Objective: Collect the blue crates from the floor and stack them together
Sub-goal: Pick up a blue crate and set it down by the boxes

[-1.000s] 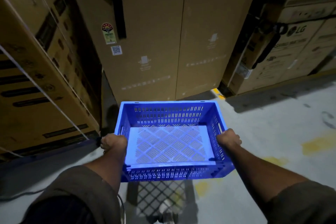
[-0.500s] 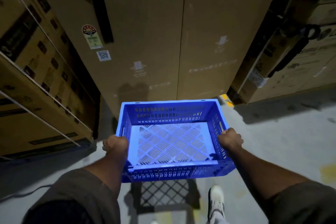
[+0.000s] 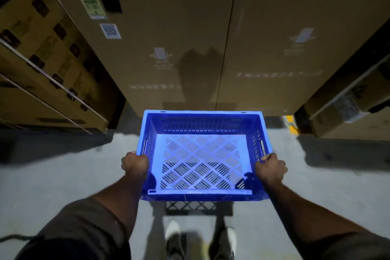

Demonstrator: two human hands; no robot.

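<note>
A blue plastic crate with slotted walls and a lattice floor hangs level in front of me above the concrete floor. My left hand grips its left rim near the handle slot. My right hand grips the right rim the same way. The crate is empty inside. Its far wall is close to the tall cardboard boxes ahead. No other blue crate shows in this view.
Tall cardboard boxes stand straight ahead. More strapped boxes are stacked on the left and further boxes on the right. Grey floor lies to both sides. My shoes show below the crate.
I have walked closer to the tall boxes with the crate in both hands, and the view has tilted down so both shoes now show.
</note>
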